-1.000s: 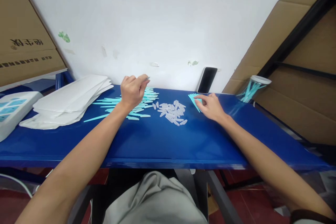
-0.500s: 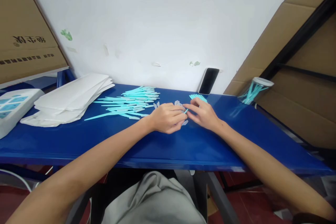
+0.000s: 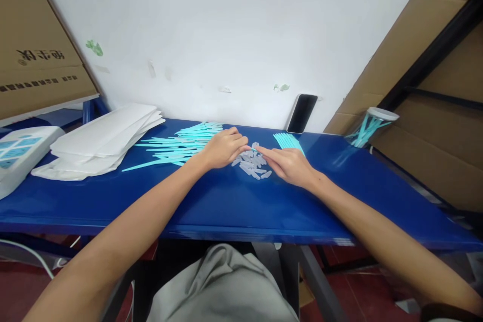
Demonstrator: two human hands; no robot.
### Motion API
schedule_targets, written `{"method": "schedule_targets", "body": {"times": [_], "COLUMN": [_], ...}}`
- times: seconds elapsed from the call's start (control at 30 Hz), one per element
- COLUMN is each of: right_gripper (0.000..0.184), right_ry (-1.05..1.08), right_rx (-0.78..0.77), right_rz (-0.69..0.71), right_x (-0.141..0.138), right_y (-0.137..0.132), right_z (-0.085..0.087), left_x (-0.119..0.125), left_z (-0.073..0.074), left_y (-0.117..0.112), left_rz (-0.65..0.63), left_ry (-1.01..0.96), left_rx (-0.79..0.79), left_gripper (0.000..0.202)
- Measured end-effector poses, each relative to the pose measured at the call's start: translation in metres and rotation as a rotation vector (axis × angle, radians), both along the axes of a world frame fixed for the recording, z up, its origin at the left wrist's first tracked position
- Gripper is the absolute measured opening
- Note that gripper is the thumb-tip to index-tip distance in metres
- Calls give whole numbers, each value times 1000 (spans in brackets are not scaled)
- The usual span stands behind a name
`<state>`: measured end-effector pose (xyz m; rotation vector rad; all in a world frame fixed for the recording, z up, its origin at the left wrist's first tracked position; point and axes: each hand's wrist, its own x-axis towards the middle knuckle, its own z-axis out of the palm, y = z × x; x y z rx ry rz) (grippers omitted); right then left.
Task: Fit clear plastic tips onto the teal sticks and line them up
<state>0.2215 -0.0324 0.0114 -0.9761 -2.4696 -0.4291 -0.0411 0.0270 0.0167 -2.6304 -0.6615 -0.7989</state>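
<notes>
My left hand [image 3: 227, 149] is closed in a pinch at the right side of a loose pile of turquoise sticks [image 3: 162, 150]. A thin turquoise stick [image 3: 253, 149] shows a short piece between my two hands; the rest is hidden by the left fingers. My right hand [image 3: 290, 164] meets its other end, index finger stretched out and thumb close below. Just beneath the fingertips lies a heap of small translucent, cap-like pieces [image 3: 252, 165]. Beyond the right hand, more turquoise sticks [image 3: 287, 142] lie side by side in a neat row, partly covered by that hand.
A phone [image 3: 302, 113] leans against the wall behind the blue table [image 3: 226, 206]. To the right, a clear jar [image 3: 368, 128] with turquoise sticks lies tilted. White paper sheets or bags [image 3: 101, 136] and a white device with blue panels [image 3: 22, 153] are at the left.
My left hand has moved left and away from me, towards the stick pile. The right hand has shifted slightly, and the heap of translucent pieces is now uncovered.
</notes>
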Motion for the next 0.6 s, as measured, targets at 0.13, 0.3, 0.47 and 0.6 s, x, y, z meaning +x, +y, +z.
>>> {"method": "schedule_targets", "body": {"times": [0.13,0.3,0.47,0.6], "right_gripper": [45,44,41,39], "right_ry": [6,30,73,115], "right_rx": [-13,-88,-117,-104], "right_rz": [-18,-68,-93,-113], "right_x": [4,14,20,18], "right_y": [8,16,19,18], "right_z": [3,6,12,13], "left_x": [-3,3,16,23], "left_z": [0,-2,-5,-6], "left_y": [5,2,-9,-14], "left_rz": [30,23,3,-3], "left_ry": [16,48,29,-18], "left_rx": [-81,-152,-189,-227], "left_gripper": [53,53,54,51]}}
